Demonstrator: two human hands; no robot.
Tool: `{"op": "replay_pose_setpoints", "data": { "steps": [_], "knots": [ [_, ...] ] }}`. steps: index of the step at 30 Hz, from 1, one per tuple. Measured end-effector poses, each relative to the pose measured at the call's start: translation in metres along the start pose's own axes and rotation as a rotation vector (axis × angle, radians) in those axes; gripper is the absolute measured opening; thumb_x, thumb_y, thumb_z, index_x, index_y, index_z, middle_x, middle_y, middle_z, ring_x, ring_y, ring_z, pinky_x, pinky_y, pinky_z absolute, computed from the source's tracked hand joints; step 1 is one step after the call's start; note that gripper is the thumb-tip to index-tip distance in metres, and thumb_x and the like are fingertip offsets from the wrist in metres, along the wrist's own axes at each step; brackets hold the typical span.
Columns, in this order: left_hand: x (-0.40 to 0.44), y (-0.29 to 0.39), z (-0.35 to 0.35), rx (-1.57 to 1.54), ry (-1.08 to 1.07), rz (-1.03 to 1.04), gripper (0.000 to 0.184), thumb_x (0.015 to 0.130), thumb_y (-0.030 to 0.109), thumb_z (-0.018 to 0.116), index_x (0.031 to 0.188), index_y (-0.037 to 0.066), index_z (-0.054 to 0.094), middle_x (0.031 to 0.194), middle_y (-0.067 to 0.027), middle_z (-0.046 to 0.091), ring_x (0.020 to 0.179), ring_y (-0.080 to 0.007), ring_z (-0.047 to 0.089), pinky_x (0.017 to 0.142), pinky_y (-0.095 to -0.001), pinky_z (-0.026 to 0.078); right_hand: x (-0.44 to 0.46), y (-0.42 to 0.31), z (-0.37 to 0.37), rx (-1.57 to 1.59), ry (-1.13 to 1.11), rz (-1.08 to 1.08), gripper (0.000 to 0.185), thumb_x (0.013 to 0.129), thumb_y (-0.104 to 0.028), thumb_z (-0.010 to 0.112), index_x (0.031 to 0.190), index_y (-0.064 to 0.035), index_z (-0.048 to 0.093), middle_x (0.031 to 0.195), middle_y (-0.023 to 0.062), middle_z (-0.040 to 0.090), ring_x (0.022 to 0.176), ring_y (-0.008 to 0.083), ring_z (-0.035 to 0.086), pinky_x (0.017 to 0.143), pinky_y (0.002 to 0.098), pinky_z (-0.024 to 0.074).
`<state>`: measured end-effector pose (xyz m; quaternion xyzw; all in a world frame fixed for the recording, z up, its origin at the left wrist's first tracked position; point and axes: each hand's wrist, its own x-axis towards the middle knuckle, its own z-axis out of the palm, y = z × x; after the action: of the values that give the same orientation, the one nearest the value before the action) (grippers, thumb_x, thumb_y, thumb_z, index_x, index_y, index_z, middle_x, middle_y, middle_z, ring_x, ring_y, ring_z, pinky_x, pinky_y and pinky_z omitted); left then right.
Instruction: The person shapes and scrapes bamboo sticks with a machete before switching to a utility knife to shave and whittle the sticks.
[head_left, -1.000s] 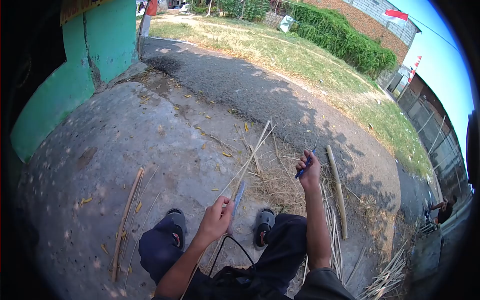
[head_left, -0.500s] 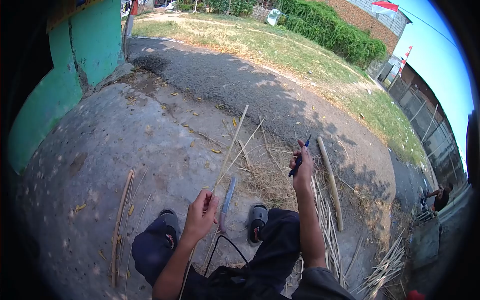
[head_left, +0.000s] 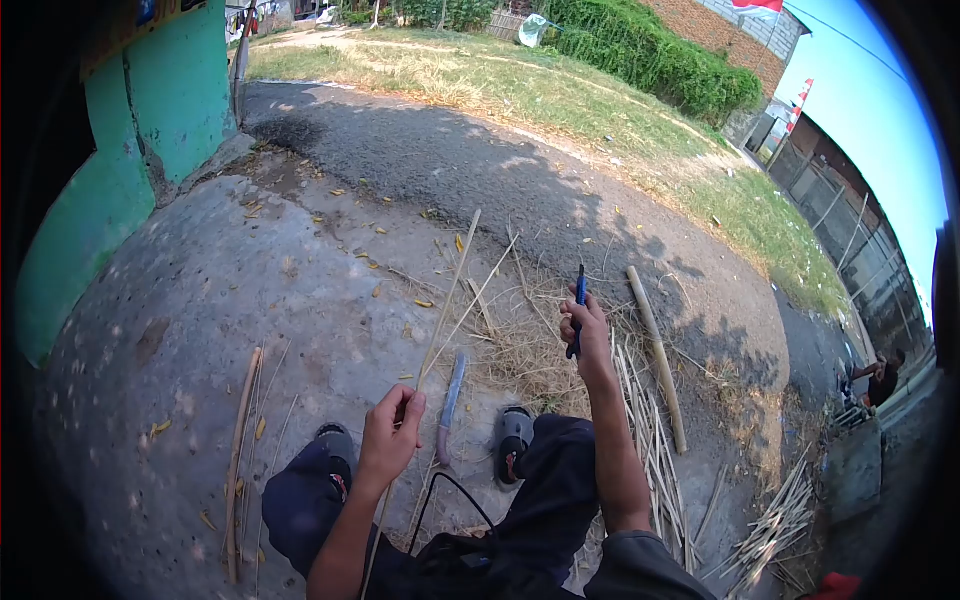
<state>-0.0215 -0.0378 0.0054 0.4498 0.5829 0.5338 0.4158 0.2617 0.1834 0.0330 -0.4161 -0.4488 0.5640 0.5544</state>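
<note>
My left hand (head_left: 392, 435) is closed on a long thin bamboo strip (head_left: 450, 296), which points up and away and runs back down beside my forearm. In my right hand (head_left: 590, 330), raised at the right, is a blue knife (head_left: 578, 318) with its tip pointing up, apart from the strip. On the ground between my feet lies a long blade-like tool (head_left: 453, 405), grey-blue with a darker lower end. Thin shavings (head_left: 535, 355) are heaped on the ground beyond it.
A thick bamboo pole (head_left: 657, 360) and a pile of split strips (head_left: 650, 440) lie at the right, more strips (head_left: 780, 520) at the lower right. Another pole (head_left: 242, 460) lies left. A person (head_left: 882, 380) is far right; a green wall (head_left: 180, 100) stands upper left.
The view has shifted. My left hand and its strip have moved left, away from the blade-like tool. My right hand has turned the blue knife more upright.
</note>
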Motion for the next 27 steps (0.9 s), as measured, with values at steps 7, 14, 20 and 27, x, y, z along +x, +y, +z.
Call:
{"op": "replay_pose_setpoints", "data": {
  "steps": [7,14,20,27],
  "knots": [
    [0.002,-0.003,-0.004,-0.175,-0.008,-0.083,0.027,0.113,0.026,0.055,0.101,0.003,0.061,0.071,0.0023,0.052,0.055,-0.0039,0.048,0.047,-0.0250,0.045,-0.024,-0.019,0.046,-0.173,-0.170,-0.365,0.043,0.110,-0.013,0.051,0.151,-0.0013,0.052,0.097,0.0037,0.064,0.068,0.0068,0.053,0.064,0.0241,0.0453],
    [0.004,0.010,-0.007,-0.274,-0.084,-0.154,0.022,0.117,0.026,0.044,0.118,0.006,0.053,0.068,0.0036,0.041,0.052,-0.0050,0.037,0.047,-0.0253,0.043,-0.036,0.050,0.043,-1.290,-1.110,-0.039,0.038,0.100,-0.012,0.057,0.136,-0.0027,0.061,0.097,0.0141,0.077,0.090,0.0309,0.075,0.080,0.0442,0.0565],
    [0.001,0.009,-0.008,-0.347,-0.108,-0.169,0.021,0.116,0.025,0.043,0.116,0.006,0.052,0.070,0.0023,0.043,0.053,-0.0059,0.040,0.048,-0.0256,0.044,-0.057,0.059,0.057,-1.228,-1.089,-0.033,0.038,0.096,-0.011,0.057,0.132,-0.0031,0.064,0.096,0.0158,0.078,0.090,0.0362,0.075,0.082,0.0469,0.0568],
    [0.002,0.013,-0.011,-0.447,-0.169,-0.172,0.024,0.115,0.029,0.045,0.108,0.008,0.054,0.076,0.0018,0.046,0.055,-0.0056,0.042,0.050,-0.0257,0.047,-0.056,0.062,0.051,-1.382,-1.002,-0.036,0.033,0.094,-0.011,0.057,0.125,-0.0054,0.064,0.093,0.0262,0.073,0.092,0.0469,0.072,0.083,0.0563,0.0555]
  ]
}}
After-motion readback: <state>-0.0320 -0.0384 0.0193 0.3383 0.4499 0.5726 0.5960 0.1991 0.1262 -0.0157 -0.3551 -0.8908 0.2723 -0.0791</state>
